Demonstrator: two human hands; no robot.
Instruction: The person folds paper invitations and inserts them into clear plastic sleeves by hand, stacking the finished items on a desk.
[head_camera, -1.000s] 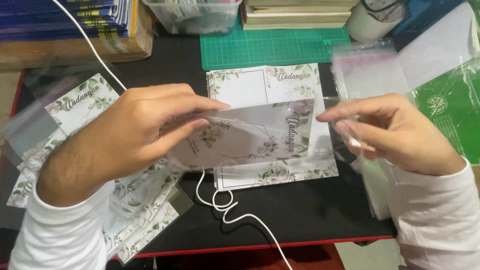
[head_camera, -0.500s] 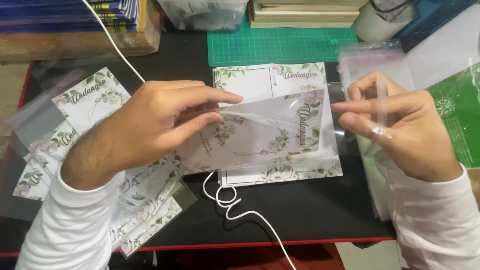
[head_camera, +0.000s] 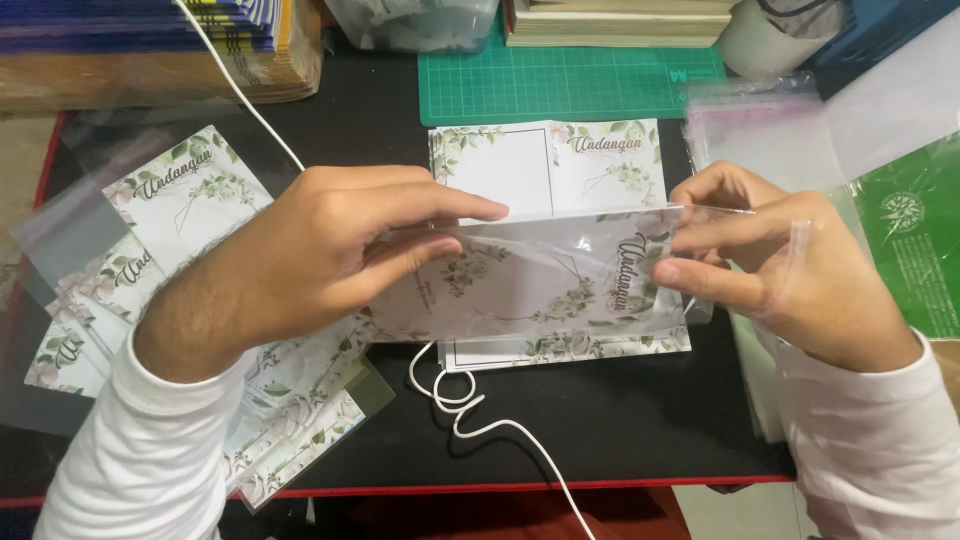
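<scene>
A floral card (head_camera: 520, 285) is held above the middle of the black bench (head_camera: 620, 420), inside a clear plastic sleeve (head_camera: 590, 265) (sleeve edge overhangs the card on the right). The card lies roughly flat, long side left to right, script lettering near its right end.

The left hand (head_camera: 310, 260) is closed on the left end of the card and sleeve: fingers (head_camera: 440, 205) stretched over the top, thumb pressed from below. The right hand (head_camera: 790, 270) is pinched on the sleeve's right end, thumb and forefinger clamped on the plastic, flap draped over the knuckles.

Directly under the held card, a stack of open cards (head_camera: 545, 165) with the same leaf print is seen flat on the bench. A white cord (head_camera: 470, 410) is looped just below it, running off the front edge and up to the far left.

To the left, a spread of finished cards in sleeves (head_camera: 170, 215) is overlapped under the left forearm. To the right, a pile of empty clear sleeves (head_camera: 750, 130) is placed beside a green bag (head_camera: 915, 240). Behind, a green cutting mat (head_camera: 570, 85), books (head_camera: 620, 20) and a stack of blue booklets (head_camera: 140, 25) are seen (far edge of bench).
</scene>
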